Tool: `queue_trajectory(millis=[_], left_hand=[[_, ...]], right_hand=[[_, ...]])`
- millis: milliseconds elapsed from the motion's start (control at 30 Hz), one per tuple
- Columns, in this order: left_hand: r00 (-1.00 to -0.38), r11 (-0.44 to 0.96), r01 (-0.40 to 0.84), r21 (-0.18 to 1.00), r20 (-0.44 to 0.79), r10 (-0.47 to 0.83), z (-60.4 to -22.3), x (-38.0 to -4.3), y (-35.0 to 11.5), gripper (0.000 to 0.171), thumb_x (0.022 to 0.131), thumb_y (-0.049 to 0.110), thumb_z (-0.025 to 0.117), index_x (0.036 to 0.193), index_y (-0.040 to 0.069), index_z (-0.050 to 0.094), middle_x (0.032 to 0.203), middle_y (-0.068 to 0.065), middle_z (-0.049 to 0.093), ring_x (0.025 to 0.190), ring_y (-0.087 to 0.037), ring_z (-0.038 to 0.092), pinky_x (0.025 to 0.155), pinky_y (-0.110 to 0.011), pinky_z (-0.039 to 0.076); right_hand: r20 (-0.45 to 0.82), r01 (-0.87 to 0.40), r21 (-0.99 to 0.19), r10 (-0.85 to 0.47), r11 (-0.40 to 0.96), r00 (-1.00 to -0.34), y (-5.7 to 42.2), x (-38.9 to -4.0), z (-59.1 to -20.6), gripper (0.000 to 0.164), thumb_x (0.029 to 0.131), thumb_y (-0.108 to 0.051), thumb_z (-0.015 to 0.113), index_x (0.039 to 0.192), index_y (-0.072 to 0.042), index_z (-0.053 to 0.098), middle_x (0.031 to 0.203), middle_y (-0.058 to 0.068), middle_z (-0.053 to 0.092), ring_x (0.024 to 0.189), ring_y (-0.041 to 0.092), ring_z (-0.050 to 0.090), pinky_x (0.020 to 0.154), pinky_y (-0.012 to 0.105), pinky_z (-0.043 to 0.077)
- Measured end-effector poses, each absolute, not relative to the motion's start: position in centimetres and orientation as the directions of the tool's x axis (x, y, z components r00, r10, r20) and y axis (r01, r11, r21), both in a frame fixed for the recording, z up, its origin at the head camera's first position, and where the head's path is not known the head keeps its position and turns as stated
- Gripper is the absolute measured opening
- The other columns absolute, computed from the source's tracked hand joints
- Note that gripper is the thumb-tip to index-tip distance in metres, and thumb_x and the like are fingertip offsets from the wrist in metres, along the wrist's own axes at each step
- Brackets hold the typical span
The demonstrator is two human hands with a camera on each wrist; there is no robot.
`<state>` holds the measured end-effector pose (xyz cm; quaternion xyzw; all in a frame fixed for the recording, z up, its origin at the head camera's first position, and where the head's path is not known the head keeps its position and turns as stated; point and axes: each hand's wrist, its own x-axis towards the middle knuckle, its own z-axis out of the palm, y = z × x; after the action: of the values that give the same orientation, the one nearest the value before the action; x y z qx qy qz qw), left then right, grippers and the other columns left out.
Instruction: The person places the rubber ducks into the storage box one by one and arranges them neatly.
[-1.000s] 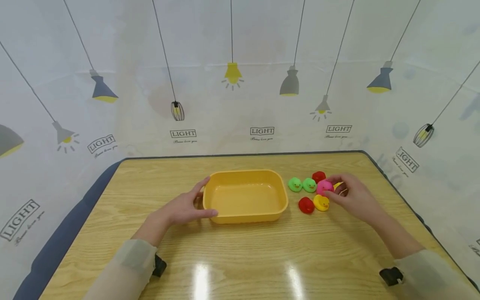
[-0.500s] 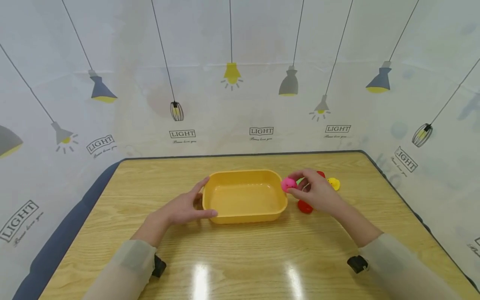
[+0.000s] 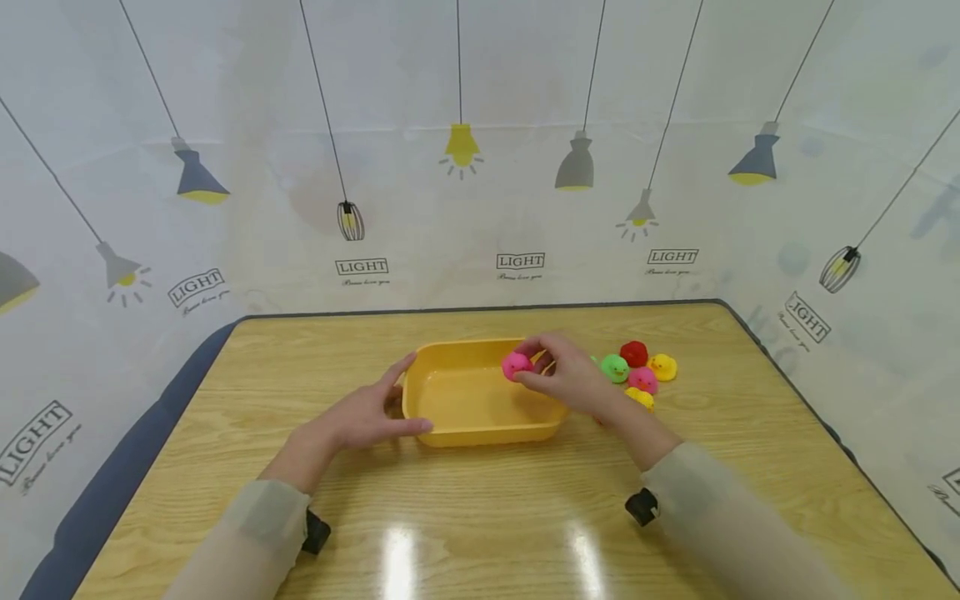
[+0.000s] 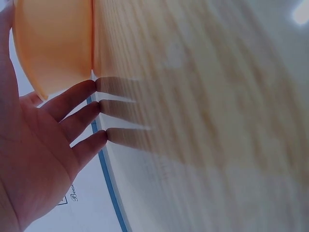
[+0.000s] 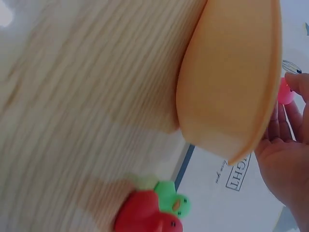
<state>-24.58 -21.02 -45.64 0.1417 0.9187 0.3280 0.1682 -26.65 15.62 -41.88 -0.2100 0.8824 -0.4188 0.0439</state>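
- The right hand (image 3: 566,377) pinches a pink duck (image 3: 516,367) between thumb and fingers, holding it over the inside of the yellow tub (image 3: 480,436), towards the right end.
- In the right wrist view, the pinched duck shows just above the height of the tub's rim.
- The tub sits upright on the wooden desk (image 3: 480,508), its long side facing the person.
- The left hand (image 3: 366,415) is at the tub's left end, thumb and forefinger spread wide: the thumb touches the front rim, the forefinger the back left corner.
- The left wrist view shows its other three fingers straight and apart, low over the desk.
- To the right of the tub is a close group of toy ducks: a red duck (image 3: 633,354), a green duck (image 3: 615,368), a yellow duck (image 3: 663,367), a second pink duck (image 3: 642,381) and another yellow duck (image 3: 640,399), partly covered by the right forearm.
- Behind the desk hangs a pale backdrop (image 3: 420,158) printed with lamps.
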Motion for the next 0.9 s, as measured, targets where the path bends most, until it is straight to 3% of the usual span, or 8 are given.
queue_trajectory(millis=[467, 767, 900], left_hand=[[-0.902, 0.755, 0.167, 0.634, -0.211, 0.376, -45.4, -24.6, -21.3, 0.123, 0.087, 0.079, 0.076, 0.177, 0.04, 0.003, 0.163, -0.016, 0.059, 0.153, -0.045, 0.052, 0.129, -0.071, 0.033], [-0.899, 0.751, 0.182, 0.634, -0.202, 0.388, -45.5, -24.6, -21.2, 0.12, 0.089, 0.078, 0.076, 0.177, 0.04, 0.003, 0.162, -0.013, 0.061, 0.151, -0.044, 0.055, 0.127, -0.071, 0.036], [-0.899, 0.75, 0.177, 0.638, -0.207, 0.387, -45.6, -24.6, -21.0, 0.12, 0.088, 0.079, 0.076, 0.177, 0.043, 0.003, 0.162, -0.01, 0.061, 0.151, -0.043, 0.055, 0.127, -0.071, 0.037]], right_hand=[[-0.054, -0.247, -0.754, -0.432, 0.609, -0.9, 8.4, -29.1, -43.8, 0.034, 0.098, -0.03, 0.086, 0.129, -0.02, 0.074, 0.124, -0.003, 0.072, 0.106, 0.02, 0.063, 0.1, 0.036, 0.056], [-0.115, -0.264, -0.729, -0.494, 0.631, -0.862, 5.3, -29.8, -44.7, 0.035, 0.1, -0.032, 0.084, 0.13, -0.017, 0.072, 0.126, 0.001, 0.072, 0.113, 0.022, 0.063, 0.111, 0.042, 0.056], [-0.105, -0.282, -0.721, -0.502, 0.633, -0.859, 4.7, -30.1, -45.0, 0.031, 0.101, -0.024, 0.083, 0.128, -0.014, 0.072, 0.126, 0.003, 0.072, 0.114, 0.022, 0.063, 0.112, 0.042, 0.055]])
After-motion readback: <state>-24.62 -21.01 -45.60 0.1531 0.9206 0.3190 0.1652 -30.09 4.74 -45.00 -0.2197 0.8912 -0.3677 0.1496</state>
